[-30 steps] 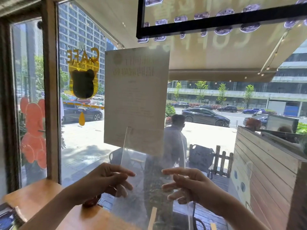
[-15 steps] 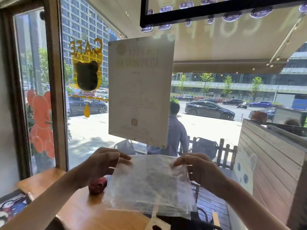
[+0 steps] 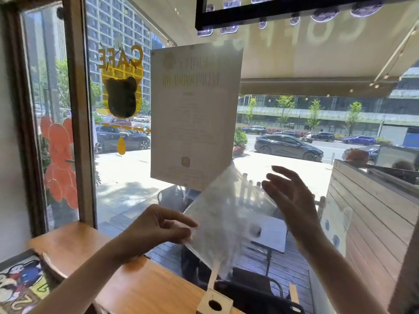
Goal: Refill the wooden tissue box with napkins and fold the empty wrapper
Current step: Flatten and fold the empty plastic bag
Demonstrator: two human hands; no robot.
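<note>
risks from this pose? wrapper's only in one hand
1. The clear, empty plastic wrapper is pinched only at its left edge by the left hand; the right hand is spread open beside it. The limp film could flop or slip.
2. The wrapper is up in the air, not flat on the wooden counter, so a fold may come out crooked.
3. It hangs just above the small wooden block and could snag.

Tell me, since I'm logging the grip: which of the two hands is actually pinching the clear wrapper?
The left hand. Its fingertips pinch the wrapper at its left edge, while the right hand is open with fingers spread, beside the sheet, gripping nothing.
</note>
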